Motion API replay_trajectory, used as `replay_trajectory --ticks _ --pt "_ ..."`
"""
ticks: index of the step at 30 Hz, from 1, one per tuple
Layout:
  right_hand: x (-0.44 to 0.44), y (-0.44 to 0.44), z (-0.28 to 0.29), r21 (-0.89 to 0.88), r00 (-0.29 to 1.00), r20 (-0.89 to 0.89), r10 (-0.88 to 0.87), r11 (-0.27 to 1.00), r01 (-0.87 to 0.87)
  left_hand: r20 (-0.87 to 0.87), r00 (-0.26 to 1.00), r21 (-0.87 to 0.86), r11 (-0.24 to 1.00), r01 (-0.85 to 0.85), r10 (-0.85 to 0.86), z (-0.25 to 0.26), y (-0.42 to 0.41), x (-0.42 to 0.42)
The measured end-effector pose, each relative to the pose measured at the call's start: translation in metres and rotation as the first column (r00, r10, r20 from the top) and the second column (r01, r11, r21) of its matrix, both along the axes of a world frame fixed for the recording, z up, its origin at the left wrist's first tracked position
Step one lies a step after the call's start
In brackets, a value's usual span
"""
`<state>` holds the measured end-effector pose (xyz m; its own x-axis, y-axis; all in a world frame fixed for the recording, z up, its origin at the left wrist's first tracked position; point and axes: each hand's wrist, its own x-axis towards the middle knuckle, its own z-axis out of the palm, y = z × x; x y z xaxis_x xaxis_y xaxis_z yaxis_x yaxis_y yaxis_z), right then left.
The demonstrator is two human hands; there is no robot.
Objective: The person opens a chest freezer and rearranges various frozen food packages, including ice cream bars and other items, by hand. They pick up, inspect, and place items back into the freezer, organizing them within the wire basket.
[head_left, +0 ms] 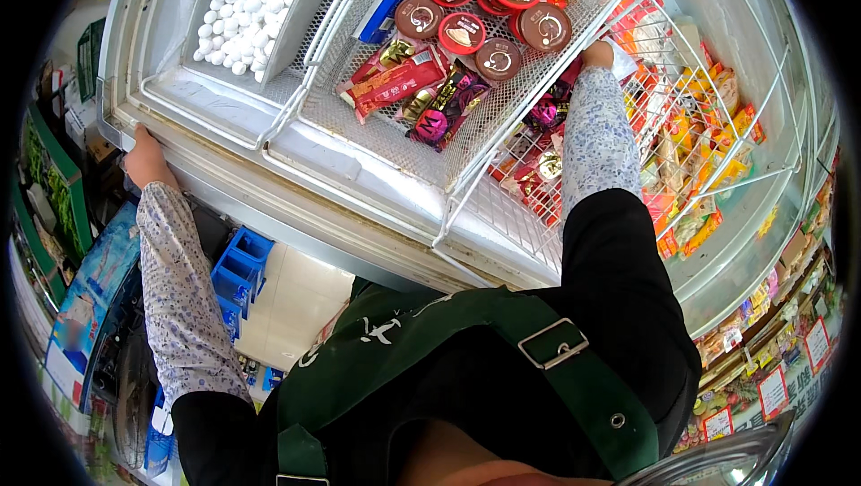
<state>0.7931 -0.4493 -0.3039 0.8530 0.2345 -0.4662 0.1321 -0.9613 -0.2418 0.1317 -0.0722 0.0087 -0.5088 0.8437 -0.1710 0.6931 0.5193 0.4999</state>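
Note:
My left hand (149, 162) rests on the rim of an open chest freezer (282, 180), at its left corner. My right hand (597, 55) reaches into the freezer beside a white wire basket (525, 99) and holds a crumpled white cloth or tissue (620, 61). Left of it the basket holds red and brown lidded ice cream cups (498, 59) and wrapped ice creams (397, 82). Bright frozen food packets (699, 136) lie under the wire frame on the right. Floral sleeves cover both forearms.
White round balls (252, 8) fill a divided section at the upper left. Blue crates (241, 264) stand on the tiled floor below the freezer. Shelves of packaged goods (760, 351) line the lower right. Green-edged boxes (57, 183) stand at the left.

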Motion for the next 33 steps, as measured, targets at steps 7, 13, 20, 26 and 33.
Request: replay_trajectory --ticks 7,13,20,26,33 --pt "-0.032 -0.015 0.067 0.362 0.933 0.203 -0.298 0.908 0.211 -0.090 0.996 0.003 1.000 -0.009 0.010 -0.001 -0.003 0.014" --pt "-0.105 -0.015 0.294 0.771 0.800 -0.582 -0.146 0.214 0.600 -0.110 0.994 -0.003 1.000 0.011 -0.011 0.003 -0.008 0.018" --pt "-0.191 -0.019 0.394 0.735 0.708 -0.662 0.246 0.028 0.677 -0.078 0.988 -0.088 0.988 0.123 -0.130 -0.015 -0.001 0.015" --pt "-0.254 0.015 0.386 0.435 0.420 -0.838 0.349 -0.040 0.900 -0.237 0.968 -0.101 0.993 0.055 -0.077 -0.004 0.000 0.013" --pt "-0.293 0.056 0.332 0.456 0.323 -0.886 0.334 0.494 0.740 -0.175 0.984 -0.080 0.997 0.019 -0.032 0.010 -0.012 0.019"
